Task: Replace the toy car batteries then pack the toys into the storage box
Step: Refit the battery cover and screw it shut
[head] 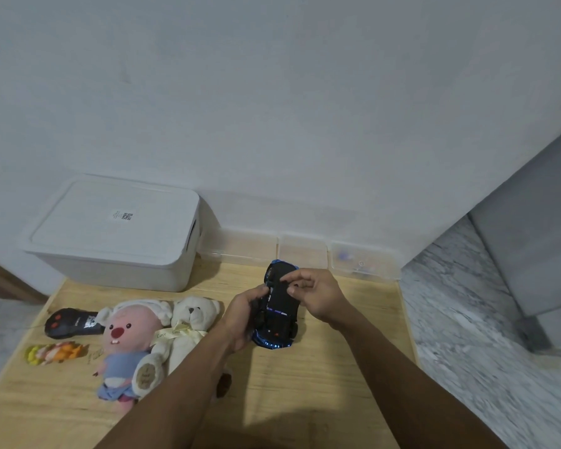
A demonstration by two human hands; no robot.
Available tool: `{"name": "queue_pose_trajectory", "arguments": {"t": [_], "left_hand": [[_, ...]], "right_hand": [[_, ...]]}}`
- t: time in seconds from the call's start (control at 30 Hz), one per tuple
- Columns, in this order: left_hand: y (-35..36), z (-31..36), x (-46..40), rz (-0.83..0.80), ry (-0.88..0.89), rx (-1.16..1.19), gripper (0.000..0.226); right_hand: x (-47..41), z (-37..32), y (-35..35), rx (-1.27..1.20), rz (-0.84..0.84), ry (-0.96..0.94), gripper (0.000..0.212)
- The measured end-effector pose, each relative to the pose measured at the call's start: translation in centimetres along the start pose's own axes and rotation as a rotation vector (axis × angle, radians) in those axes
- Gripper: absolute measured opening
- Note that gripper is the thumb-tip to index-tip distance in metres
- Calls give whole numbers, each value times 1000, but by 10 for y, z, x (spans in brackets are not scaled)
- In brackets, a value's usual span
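Observation:
A black and blue toy car (280, 306) is held upside down above the wooden table (321, 377), its underside facing me. My left hand (242, 319) grips the car's left side. My right hand (318, 294) rests on the car's right side, its fingertips pinched on the underside near the far end. A white storage box (117, 231) with its lid on stands at the back left. Whether a battery is in my fingers cannot be told.
A black remote control (68, 322), a small yellow and orange toy (54, 351), a pink plush (127, 345) and a cream teddy bear (188, 332) lie left of the car. Clear plastic containers (363, 260) line the wall. A marble floor (483, 335) lies right of the table.

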State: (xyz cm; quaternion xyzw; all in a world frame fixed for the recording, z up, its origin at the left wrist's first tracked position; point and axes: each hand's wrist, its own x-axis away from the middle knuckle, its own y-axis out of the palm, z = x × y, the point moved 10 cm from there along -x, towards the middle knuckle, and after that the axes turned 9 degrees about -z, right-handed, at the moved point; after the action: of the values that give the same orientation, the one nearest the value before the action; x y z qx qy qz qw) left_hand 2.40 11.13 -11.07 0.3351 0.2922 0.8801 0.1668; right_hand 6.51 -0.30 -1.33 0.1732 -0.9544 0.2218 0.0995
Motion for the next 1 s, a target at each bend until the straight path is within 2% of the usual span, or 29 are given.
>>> {"name": "queue_pose_trajectory", "arguments": {"t": [0.43,0.7,1.0], "left_hand": [[3,4,2,-19,62,35,41],[0,4,6,-13,48,32,42],[5,8,6,-38,75,22,39]], "right_hand": [[1,-3,1,279,131,-4,27],[2,6,-3,51,104,69,19],[1,2,-4,121,130,48,20]]}}
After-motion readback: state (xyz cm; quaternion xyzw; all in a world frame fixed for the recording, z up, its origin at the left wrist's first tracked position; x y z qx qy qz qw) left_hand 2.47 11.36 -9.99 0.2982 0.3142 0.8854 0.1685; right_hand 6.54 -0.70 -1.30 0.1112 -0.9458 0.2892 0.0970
